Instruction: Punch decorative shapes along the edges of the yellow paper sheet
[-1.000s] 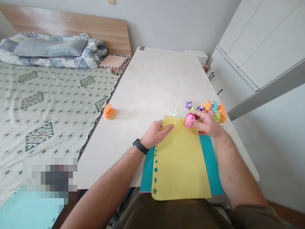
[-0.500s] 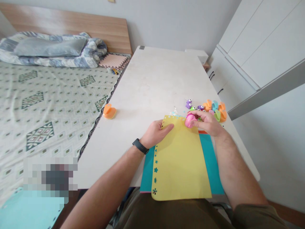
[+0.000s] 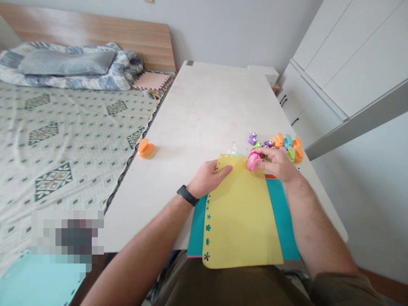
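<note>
A yellow paper sheet lies on teal sheets at the near edge of the white table. Punched shapes run down its left edge and along its top edge. My left hand pinches the sheet's top left corner, thumb on top. My right hand grips a pink paper punch set on the sheet's top right edge.
Several small coloured punches are heaped just behind my right hand, with paper bits scattered nearby. An orange punch sits alone near the table's left edge. A bed lies to the left, white cabinets to the right.
Nothing has visibly moved. Both hands stay on the yellow sheet and the pink punch.
</note>
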`<state>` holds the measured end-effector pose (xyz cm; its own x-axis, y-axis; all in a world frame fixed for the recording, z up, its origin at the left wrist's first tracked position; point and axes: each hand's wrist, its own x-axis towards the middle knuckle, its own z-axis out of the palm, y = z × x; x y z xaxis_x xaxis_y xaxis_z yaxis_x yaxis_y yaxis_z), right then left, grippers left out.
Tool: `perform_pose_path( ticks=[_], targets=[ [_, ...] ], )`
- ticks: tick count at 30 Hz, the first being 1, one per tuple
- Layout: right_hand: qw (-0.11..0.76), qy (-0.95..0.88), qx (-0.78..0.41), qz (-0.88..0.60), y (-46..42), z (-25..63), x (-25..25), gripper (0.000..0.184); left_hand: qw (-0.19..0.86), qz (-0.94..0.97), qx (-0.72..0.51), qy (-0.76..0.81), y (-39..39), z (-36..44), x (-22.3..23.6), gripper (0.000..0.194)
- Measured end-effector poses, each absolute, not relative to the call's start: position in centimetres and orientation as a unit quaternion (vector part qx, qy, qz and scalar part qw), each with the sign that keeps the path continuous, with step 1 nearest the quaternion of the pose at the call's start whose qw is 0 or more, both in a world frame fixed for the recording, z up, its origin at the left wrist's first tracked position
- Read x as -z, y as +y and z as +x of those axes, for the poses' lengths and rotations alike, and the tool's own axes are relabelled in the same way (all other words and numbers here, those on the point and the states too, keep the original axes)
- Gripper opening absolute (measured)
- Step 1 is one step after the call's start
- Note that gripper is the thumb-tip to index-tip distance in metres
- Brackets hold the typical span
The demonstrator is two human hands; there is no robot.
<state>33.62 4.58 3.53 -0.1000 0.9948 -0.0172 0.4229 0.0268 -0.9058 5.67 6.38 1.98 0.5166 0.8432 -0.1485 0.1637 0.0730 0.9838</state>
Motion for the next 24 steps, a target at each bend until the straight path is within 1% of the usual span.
perform_pose_path(
  ticks=[13, 18, 24],
  targets=[
    [0.372, -0.62, -0.381, -0.576, 4.88, 33.53, -3.1, 0.044, 0.607, 0.625, -0.273, 0.406, 6.46, 5.63, -1.85, 0.048],
    [0.381, -0.623, -0.358, -0.582, 5.1, 33.44, -3.27, 0.035, 0.608, 0.629, -0.27, 0.401, 6.48, 5.6, -1.59, 0.049],
    [0.377, -0.645, -0.331, -0.576, 4.88, 33.66, -3.46, 0.037, 0.61, 0.626, -0.278, 0.4, 6.5, 5.62, -1.59, 0.048]
  ],
)
